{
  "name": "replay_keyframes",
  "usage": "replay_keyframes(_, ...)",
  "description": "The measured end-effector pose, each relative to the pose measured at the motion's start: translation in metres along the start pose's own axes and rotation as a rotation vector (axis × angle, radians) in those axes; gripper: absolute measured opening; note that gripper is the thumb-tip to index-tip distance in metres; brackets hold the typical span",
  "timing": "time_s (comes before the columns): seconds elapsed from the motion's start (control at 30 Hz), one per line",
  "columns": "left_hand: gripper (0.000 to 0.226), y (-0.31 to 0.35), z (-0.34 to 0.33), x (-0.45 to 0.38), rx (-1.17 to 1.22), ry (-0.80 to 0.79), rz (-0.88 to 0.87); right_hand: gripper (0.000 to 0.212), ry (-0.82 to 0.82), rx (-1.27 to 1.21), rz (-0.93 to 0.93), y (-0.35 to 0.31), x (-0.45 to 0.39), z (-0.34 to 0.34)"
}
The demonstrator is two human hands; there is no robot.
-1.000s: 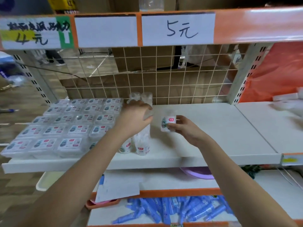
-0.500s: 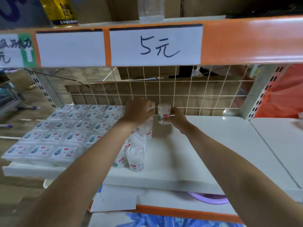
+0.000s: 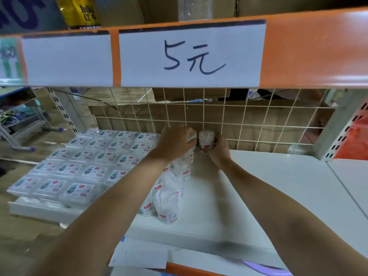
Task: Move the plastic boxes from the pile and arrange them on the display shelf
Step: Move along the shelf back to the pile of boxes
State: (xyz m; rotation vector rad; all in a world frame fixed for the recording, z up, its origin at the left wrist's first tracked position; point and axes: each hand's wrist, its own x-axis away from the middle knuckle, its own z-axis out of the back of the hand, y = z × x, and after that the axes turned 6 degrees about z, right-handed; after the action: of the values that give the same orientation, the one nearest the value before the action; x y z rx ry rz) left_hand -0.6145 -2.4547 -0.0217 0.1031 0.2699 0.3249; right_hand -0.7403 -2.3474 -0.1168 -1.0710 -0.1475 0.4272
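A round tub (image 3: 206,140), pinched in the right hand (image 3: 218,150), is best set upright at the shelf (image 3: 258,186) back edge, against the grid (image 3: 249,120), just beside the tub row (image 3: 171,186) whose rear tub is gripped by the left hand (image 3: 175,143).

Even, dimmish light, soft shadows; wide-angle bending at the edges, and perhaps slight motion blur throughout.

white shelf (image 3: 258,196) — flat boxes (image 3: 83,166) left | round tubs (image 3: 169,196) centre
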Motion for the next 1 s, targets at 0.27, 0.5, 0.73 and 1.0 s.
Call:
replay_keyframes(0.27,0.028,-0.002,0.004,-0.005,-0.027,0.005,-0.055,0.079,-0.074,0.100,-0.016,-0.003,-0.001,-0.004)
replay_keyframes(0.5,0.039,0.040,0.006,-0.008,-0.160,-0.058,-0.281,0.061,-0.217,0.523,0.113,-0.006,0.039,0.063)
replay_keyframes(0.73,0.046,0.139,-0.030,-0.002,-0.256,-0.136,-0.545,0.052,-0.264,1.031,0.065,0.019,0.101,0.168)
replay_keyframes(1.0,0.054,0.281,-0.051,0.027,-0.208,-0.198,-0.748,0.052,-0.127,1.170,-0.182,0.057,0.189,0.294)
